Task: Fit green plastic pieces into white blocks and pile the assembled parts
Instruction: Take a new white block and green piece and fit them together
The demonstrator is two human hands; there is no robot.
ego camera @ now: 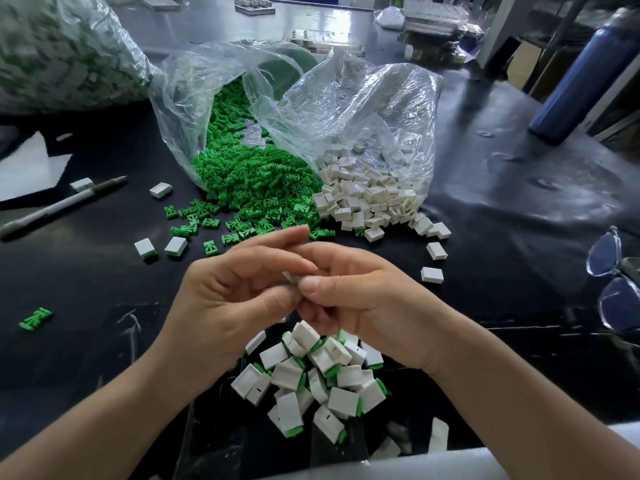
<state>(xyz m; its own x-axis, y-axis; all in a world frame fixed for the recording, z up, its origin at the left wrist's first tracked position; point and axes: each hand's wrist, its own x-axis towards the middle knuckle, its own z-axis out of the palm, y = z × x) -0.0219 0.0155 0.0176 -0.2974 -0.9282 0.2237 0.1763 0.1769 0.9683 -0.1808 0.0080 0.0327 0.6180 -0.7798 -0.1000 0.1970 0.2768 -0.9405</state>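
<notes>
Here, left hand (221, 296), right hand (360, 299) pinching 1 white block (292, 277), above assembled pile (311, 379).

Both forearms (104, 420) bare, angled inward from lower corners; left hand (225, 299) and right hand (363, 299) meet at fingertips, fingers curled, pinching a white block (290, 276) between them.

Above the pile of assembled parts (311, 379), the left hand (221, 299) and right hand (363, 299) pinch one white block (292, 277) between them, while green pieces (256, 181) and loose white blocks (367, 199) spill from clear bags (363, 105) behind.
</notes>
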